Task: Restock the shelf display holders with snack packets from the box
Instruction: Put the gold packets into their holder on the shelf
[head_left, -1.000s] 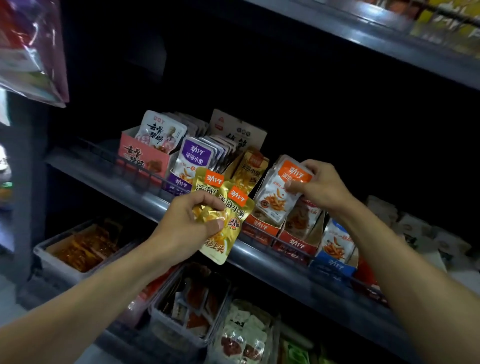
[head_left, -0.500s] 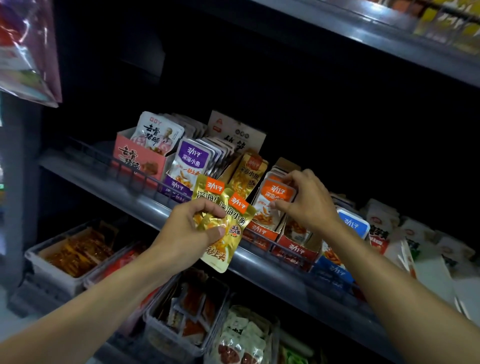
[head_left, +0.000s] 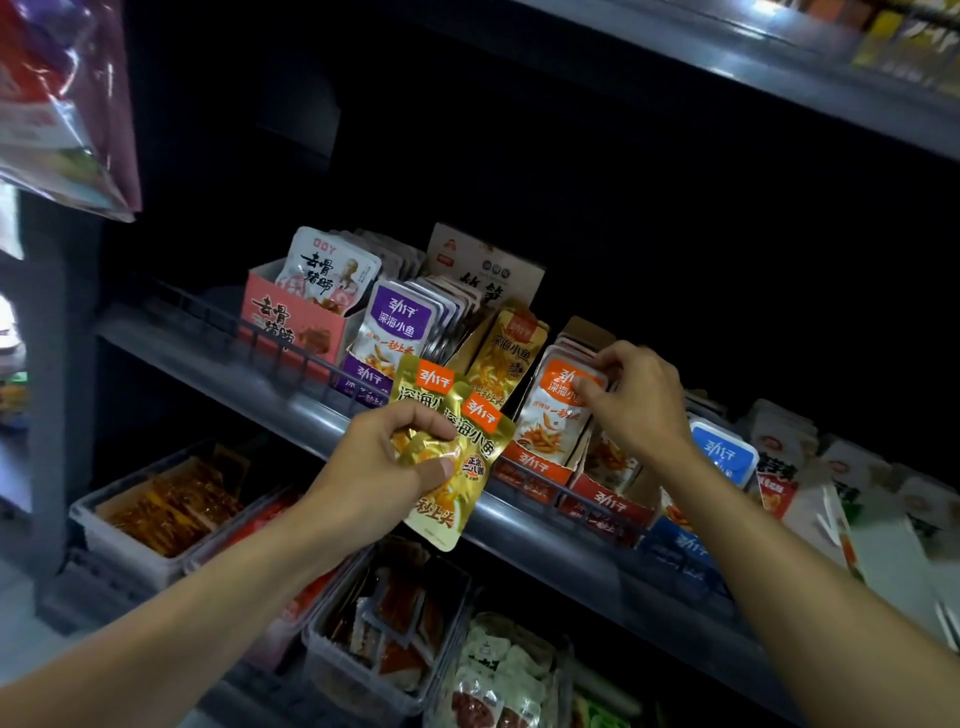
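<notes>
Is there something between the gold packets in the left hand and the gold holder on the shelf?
Nothing visible blocks them. The gold packets in the left hand hang just in front of the shelf rail, below-left of the gold holder, with open space between.

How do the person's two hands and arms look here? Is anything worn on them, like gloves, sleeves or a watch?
Both are bare. The left hand and right hand wear no gloves, and no ring shows. The forearms are uncovered as far as the picture's edge: no sleeve, watch or bracelet is in view. The nails look short and unpainted.
</notes>
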